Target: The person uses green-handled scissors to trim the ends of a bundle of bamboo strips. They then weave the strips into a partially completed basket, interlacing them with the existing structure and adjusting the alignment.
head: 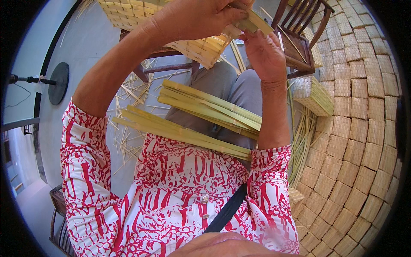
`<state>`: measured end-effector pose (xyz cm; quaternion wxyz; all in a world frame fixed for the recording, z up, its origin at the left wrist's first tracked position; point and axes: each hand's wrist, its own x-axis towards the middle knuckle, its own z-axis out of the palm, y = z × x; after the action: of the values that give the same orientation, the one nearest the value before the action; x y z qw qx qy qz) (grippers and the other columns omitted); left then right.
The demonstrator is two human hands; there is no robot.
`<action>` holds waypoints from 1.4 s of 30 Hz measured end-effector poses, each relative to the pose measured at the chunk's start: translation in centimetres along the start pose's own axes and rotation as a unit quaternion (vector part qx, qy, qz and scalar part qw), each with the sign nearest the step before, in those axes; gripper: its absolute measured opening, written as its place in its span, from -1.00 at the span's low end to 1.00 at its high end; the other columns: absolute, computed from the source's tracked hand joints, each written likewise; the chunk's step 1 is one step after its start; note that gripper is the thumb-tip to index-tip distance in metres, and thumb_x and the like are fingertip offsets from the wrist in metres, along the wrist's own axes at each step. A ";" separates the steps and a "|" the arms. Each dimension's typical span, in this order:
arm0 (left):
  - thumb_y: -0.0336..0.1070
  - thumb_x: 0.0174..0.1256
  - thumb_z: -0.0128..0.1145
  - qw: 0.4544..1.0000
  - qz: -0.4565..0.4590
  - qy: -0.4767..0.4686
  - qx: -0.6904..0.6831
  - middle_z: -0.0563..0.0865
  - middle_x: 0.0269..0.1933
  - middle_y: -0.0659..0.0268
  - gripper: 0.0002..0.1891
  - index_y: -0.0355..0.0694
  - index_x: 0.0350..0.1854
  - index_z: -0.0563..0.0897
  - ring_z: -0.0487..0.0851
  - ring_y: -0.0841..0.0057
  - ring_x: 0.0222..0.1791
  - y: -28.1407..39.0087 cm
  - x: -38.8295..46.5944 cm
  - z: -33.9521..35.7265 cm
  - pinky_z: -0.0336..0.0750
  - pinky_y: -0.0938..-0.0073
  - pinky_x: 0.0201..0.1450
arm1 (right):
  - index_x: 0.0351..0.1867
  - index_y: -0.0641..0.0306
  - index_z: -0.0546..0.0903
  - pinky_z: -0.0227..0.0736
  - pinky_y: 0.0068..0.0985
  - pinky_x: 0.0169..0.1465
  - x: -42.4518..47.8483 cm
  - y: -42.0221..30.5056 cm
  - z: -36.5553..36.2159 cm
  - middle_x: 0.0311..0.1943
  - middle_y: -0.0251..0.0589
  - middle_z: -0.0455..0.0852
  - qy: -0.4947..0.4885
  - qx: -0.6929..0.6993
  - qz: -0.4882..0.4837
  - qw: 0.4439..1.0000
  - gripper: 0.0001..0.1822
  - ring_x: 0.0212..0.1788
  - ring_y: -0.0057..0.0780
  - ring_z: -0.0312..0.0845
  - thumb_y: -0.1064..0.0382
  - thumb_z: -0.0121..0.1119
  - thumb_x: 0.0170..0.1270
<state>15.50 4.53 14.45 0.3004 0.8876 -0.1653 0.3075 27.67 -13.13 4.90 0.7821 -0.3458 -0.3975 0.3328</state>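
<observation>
My left hand grips a flat green bamboo strip at the top of the view, above the corner of a woven bamboo basket. My right hand is raised at the strip's lower end, fingertips closed on it near the basket's corner. The exact pinch is partly covered by the strip. Part of the basket is hidden behind my left hand and forearm. Across my lap lie two bundles of split bamboo strips, one over my thighs and another closer to my belly.
A wooden stool stands under the basket. To the right are a wooden chair, a finished-looking woven box, loose bamboo strips and tall stacked rows of woven boxes. Bamboo scraps litter the floor. A round black base stands left.
</observation>
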 end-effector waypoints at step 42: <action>-0.15 0.57 -0.02 0.977 -0.071 -0.069 -0.189 0.75 -0.47 0.25 -0.57 -0.41 -0.34 0.74 0.65 0.58 -0.60 1.6 -0.9 -1.3 0.57 0.56 -0.59 | -0.18 0.27 0.66 0.38 -0.69 -0.13 1.1 2.2 5.5 -0.30 -0.44 0.70 0.180 -0.207 -0.151 0.950 -0.77 -0.26 -0.74 0.52 0.13 0.28 0.45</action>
<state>13.43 4.26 15.36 0.4716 0.8433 -0.1780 0.1863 22.93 -9.52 5.99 0.7931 -0.4902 -0.3576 0.0527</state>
